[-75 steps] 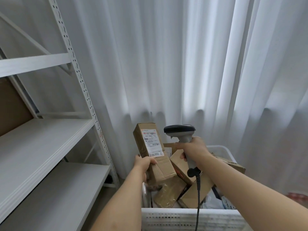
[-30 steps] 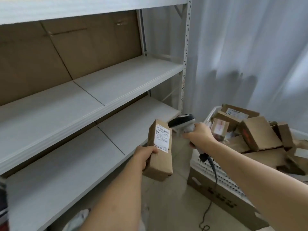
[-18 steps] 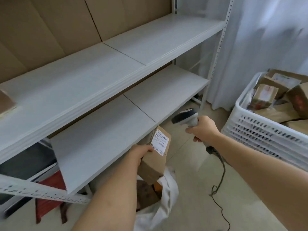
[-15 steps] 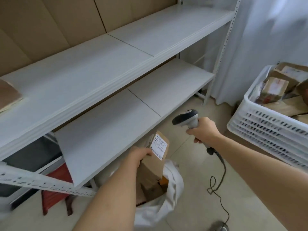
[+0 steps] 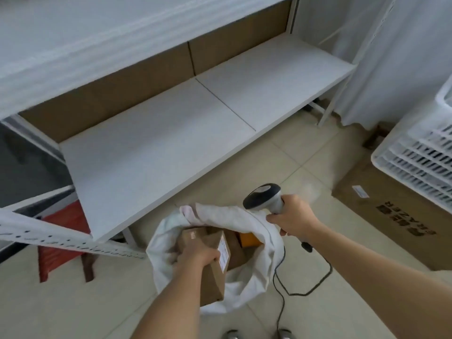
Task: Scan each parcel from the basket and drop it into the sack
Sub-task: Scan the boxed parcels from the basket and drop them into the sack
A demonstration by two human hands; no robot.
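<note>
A white metal shelving unit filled the upper left, its lowest board reaching out over the tiled floor, with brown cardboard backing behind it. At the right edge stood the white slatted basket, its contents out of view, resting on a large printed cardboard carton on the floor. A white curtain hung behind the shelving's right post. On the floor just before the front edge of the lowest shelf board sat the white sack, its mouth open, with brown boxes and something orange visible inside. The left hand gripped a brown parcel with a white label, holding it tilted in the sack's mouth and partly inside. The right hand was wrapped around the handle of a grey barcode scanner above the sack's right rim; its black cable trailed across the floor.
</note>
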